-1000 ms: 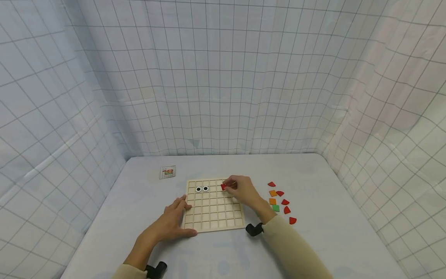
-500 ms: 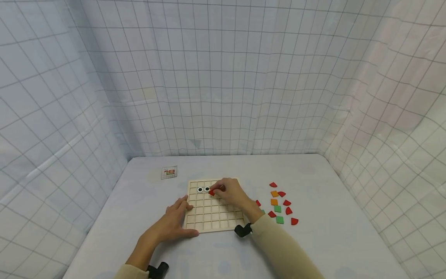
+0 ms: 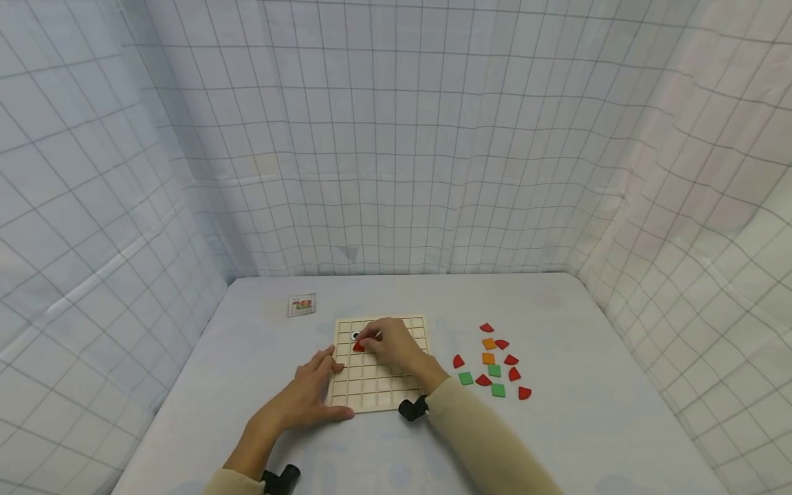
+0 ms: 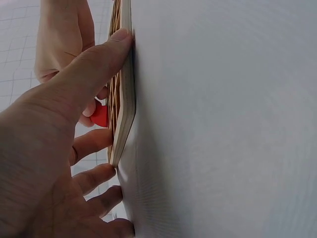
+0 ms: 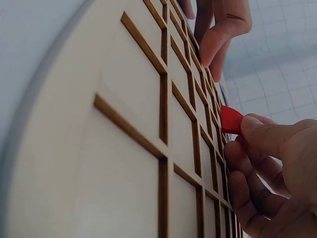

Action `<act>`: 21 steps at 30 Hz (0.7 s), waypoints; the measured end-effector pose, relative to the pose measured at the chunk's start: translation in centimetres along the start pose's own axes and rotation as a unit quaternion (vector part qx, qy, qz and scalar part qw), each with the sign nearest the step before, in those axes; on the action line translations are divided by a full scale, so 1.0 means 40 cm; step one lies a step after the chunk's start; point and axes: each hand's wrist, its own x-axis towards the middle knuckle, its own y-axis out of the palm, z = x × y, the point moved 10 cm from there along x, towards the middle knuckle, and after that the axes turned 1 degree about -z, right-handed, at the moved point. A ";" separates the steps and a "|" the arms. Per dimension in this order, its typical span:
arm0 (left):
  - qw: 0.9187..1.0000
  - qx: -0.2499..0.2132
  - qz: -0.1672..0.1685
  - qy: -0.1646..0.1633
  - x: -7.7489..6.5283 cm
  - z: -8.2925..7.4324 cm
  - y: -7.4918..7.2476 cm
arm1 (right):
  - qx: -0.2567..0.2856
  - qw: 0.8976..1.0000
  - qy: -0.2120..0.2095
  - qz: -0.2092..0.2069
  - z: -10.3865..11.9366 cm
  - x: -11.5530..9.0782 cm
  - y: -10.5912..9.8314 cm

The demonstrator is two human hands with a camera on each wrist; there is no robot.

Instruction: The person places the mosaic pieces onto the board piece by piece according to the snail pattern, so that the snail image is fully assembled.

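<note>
A red quarter-round tile (image 3: 358, 347), flat with 1 curved edge, is pinched between thumb and fingertips of the right hand (image 3: 390, 344) over the upper-left cells of a pale wooden grid board (image 3: 396, 399); the right wrist view shows the tile (image 5: 230, 119) tilted, its lower edge close to the raised ribs, though whether it touches them cannot be told. Just beside it sits a black-and-white googly-eye piece (image 3: 355, 336), partly hidden by the fingers. The left hand (image 3: 303, 399) lies spread on the table, thumb along the board's near edge and fingers against its left side, seen bracing the board (image 4: 123, 89) in the left wrist view. Seating the tile cleanly would seem to call for squaring its straight edges to the cell walls and lowering it flat before letting go, with the left hand holding the board from sliding. To the right, well apart from the board, lie loose red (image 3: 513, 374), orange (image 3: 489, 343) and green tiles (image 3: 498, 390). A small picture card (image 3: 302, 304) rests beyond the board's far-left corner on the pale table (image 3: 588, 426), walled by gridded fabric (image 3: 396, 137).
</note>
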 end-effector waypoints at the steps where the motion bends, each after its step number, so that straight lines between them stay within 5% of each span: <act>1: 1.000 0.001 0.000 0.000 0.000 0.000 0.000 | 0.000 1.000 0.006 0.000 -0.002 0.001 0.004; 21: 0.999 0.040 -0.017 0.010 0.014 -0.013 0.001 | -0.058 0.997 0.042 0.017 -0.002 0.005 0.039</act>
